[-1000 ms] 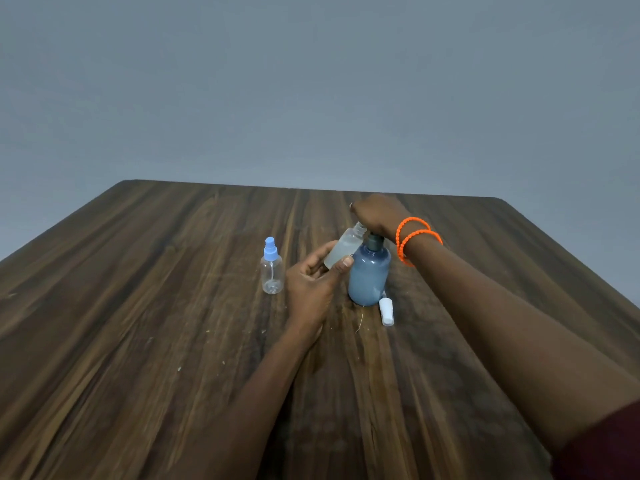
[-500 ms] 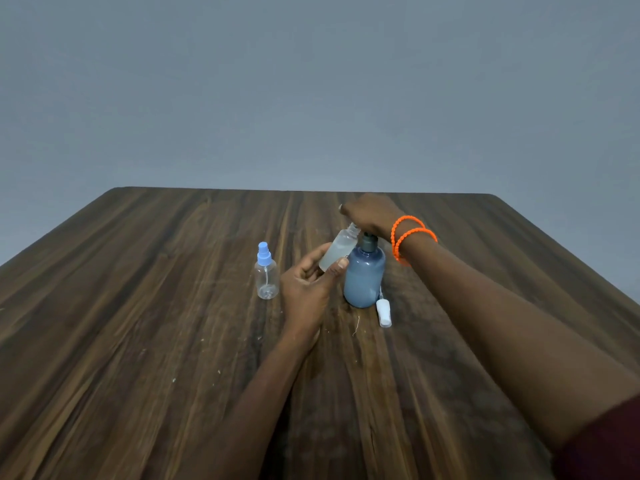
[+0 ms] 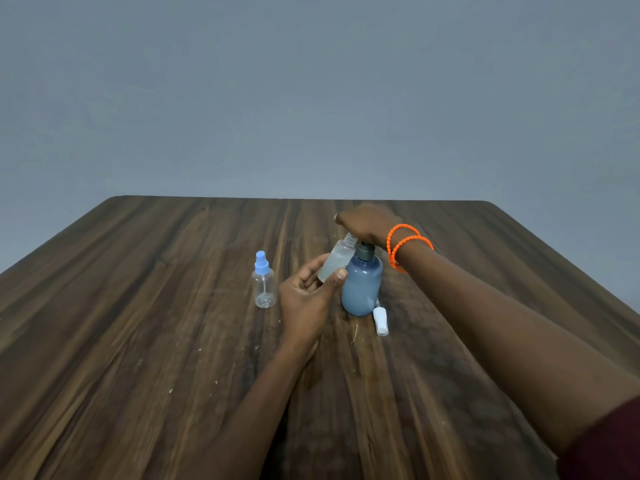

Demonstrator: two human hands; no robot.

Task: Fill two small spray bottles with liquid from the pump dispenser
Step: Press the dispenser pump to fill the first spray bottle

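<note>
Spill risk: the open bottle (image 3: 337,259) is tilted, its neck just under the pump head; if the neck slips from the spout, liquid could fall on the table (image 3: 138,341).
Tip risk: a hard push may rock the dispenser (image 3: 362,289).
Left hand (image 3: 306,299): fingers and thumb curled around the open bottle, held off the table, touching the dispenser's left side.
Right hand (image 3: 365,225): palm down on the pump head; finger curl is hidden, cannot tell.
Second bottle (image 3: 264,285): capped, upright, left of the hands, seems empty.
Loose cap (image 3: 380,322): lying just right of the dispenser.
</note>
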